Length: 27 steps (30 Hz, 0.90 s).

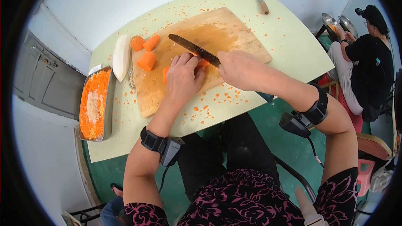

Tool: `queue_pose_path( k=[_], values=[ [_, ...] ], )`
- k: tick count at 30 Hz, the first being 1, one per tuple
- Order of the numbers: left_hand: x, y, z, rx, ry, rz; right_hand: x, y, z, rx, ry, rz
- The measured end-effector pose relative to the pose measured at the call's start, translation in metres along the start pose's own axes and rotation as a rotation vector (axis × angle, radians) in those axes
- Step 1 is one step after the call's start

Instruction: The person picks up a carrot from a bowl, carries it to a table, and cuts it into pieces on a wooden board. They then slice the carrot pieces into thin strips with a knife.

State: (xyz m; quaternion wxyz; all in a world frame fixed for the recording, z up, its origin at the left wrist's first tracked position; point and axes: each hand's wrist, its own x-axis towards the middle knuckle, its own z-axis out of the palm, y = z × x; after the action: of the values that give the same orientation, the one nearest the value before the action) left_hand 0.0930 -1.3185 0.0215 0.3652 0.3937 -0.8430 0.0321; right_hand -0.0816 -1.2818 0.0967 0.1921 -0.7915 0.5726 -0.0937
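My right hand [239, 69] is closed around the handle of a dark-bladed knife [188, 46], its blade pointing up and left across the wooden cutting board [238, 37]. Under the blade and beside my fingers shows a carrot piece [202, 63]. My left hand [183, 74] presses that carrot to the board with bent fingers, close to the blade; more orange shows at its left edge. Left of this hand lie a thick carrot chunk [146, 61] and smaller carrot pieces [151, 42]. How deep the blade sits in the carrot is hidden.
A peeled white radish [121, 56] lies left of the board, near a metal tray [109, 119] of diced carrot with a pale heap. Carrot bits [203, 111] litter the table. A small knife [263, 5] lies at the back right. Another person [368, 62] sits at right with metal bowls.
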Motion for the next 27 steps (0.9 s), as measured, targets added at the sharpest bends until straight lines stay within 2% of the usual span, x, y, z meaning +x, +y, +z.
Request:
queue_pose_path(
  k=[4,7,10,16,22,25,27],
  values=[
    [-0.001,-0.002,0.003,-0.008,0.044,0.016,0.003,0.002,0.0,-0.033,-0.053,-0.063],
    [-0.001,-0.003,0.005,-0.018,0.03,0.006,0.004,-0.012,-0.02,0.146,-0.249,0.186],
    [-0.001,-0.002,0.003,-0.027,0.022,0.003,0.005,-0.013,-0.022,0.135,-0.276,0.151],
    [0.001,-0.004,0.004,-0.006,0.032,0.005,0.024,-0.01,-0.009,0.108,-0.233,0.035],
    [-0.002,-0.004,0.004,-0.009,0.032,-0.014,0.048,-0.008,-0.016,0.256,-0.307,0.184],
    [-0.002,-0.004,0.004,-0.006,0.035,-0.018,0.049,-0.006,-0.011,0.129,-0.276,0.2],
    [-0.001,-0.004,0.004,-0.005,0.039,-0.026,0.038,-0.005,-0.019,0.188,-0.196,0.196]
  ],
)
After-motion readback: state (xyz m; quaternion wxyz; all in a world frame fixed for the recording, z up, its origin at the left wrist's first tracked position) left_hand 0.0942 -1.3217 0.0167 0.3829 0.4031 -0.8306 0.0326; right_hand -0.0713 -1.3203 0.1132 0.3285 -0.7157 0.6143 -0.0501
